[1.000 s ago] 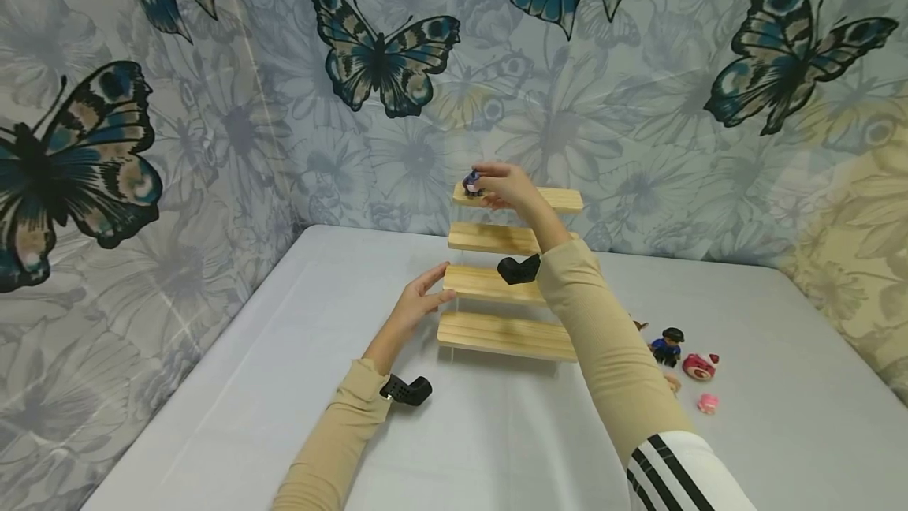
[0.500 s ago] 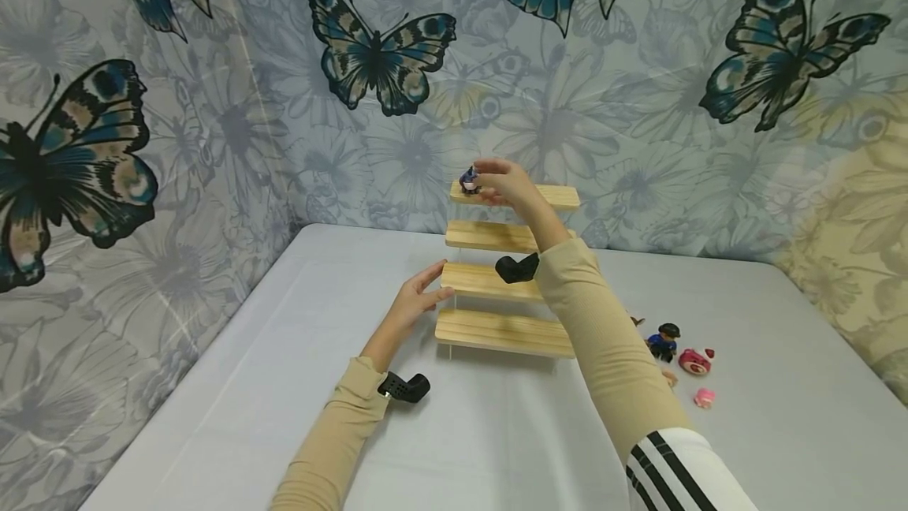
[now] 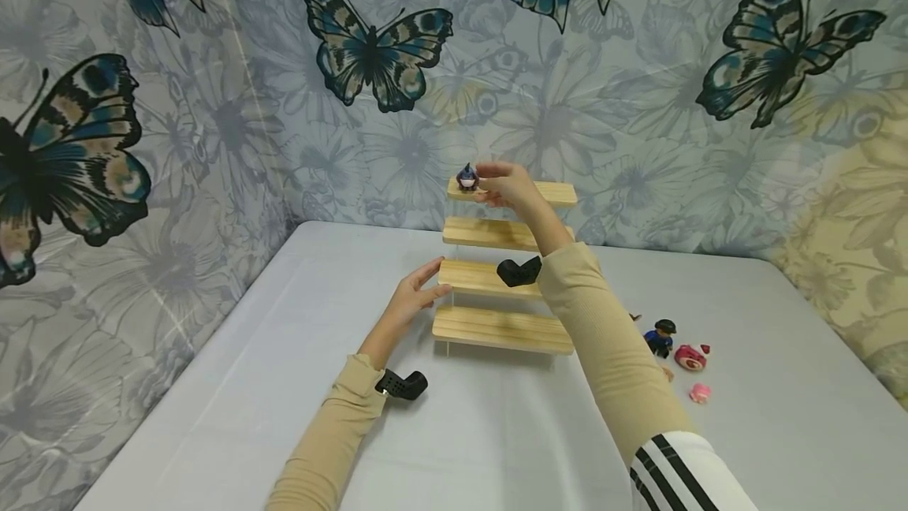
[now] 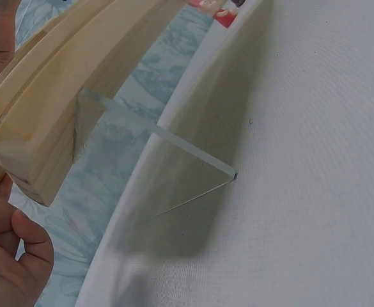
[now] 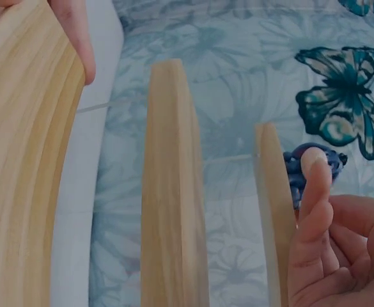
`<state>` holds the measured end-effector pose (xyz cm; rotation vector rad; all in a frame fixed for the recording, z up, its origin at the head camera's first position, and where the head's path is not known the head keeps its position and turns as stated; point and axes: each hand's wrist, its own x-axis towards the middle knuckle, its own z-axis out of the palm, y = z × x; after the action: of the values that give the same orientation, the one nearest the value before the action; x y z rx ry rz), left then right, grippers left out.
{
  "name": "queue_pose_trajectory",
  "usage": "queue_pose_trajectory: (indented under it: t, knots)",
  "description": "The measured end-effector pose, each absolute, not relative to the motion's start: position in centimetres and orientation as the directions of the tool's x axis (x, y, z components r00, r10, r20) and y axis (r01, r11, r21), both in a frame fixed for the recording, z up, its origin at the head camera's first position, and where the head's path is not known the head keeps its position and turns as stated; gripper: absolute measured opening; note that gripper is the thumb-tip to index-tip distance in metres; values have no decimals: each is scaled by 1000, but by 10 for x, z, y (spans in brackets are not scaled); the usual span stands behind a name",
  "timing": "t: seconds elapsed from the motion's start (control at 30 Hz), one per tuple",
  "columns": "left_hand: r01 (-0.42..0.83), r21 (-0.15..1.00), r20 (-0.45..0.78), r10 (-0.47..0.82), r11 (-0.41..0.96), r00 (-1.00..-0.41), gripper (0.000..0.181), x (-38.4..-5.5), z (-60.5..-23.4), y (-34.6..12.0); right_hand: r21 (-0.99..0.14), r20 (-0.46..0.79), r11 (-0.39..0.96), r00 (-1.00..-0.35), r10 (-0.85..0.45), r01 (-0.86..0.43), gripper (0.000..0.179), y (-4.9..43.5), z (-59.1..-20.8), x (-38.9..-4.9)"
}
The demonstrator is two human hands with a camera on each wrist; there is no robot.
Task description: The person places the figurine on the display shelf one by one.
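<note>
Figurine (image 3: 467, 179), small, dark blue: being borne upright at the left end of the far, topmost shelf (image 3: 553, 194) of a stepped wooden stand (image 3: 500, 330). A light, stiff, slightly slippery plastic body is being presumed; a pinch about its sides is being recommended. Hands, right (image 3: 509, 186): fingers being extended at the figurine's right side, apparently touching, not being wrapped round it. Left (image 3: 410, 300): being clamped on the left end of the second-nearest shelf (image 3: 482, 277).
</note>
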<state>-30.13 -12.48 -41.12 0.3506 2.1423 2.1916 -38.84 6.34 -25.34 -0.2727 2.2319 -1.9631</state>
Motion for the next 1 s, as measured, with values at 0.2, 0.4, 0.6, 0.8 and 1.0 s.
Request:
queue_pose_trajectory:
  t: [0.2, 0.4, 0.6, 0.8, 1.0]
  knots:
    - [115, 993, 121, 224, -40, -967, 61, -298, -415, -125, -981, 62, 169, -976, -207, -98, 38, 64, -264, -381]
    - [113, 993, 116, 220, -27, -969, 61, -298, -413, -125, -955, 153, 233, -976, -153, -186, 36, 62, -269, -377]
    - [100, 994, 105, 208, -32, -972, 59, -302, -409, -126, -946, 201, 232, -970, -133, -228, 35, 61, -270, -368]
    - [89, 995, 94, 214, -33, -972, 60, -299, -406, -126, -945, 229, 210, -966, -122, -251, 34, 64, -276, -359]
    - [73, 997, 80, 262, -36, -962, 61, -291, -393, -127, -917, 278, 256, -950, -139, -306, 37, 72, -276, -351]
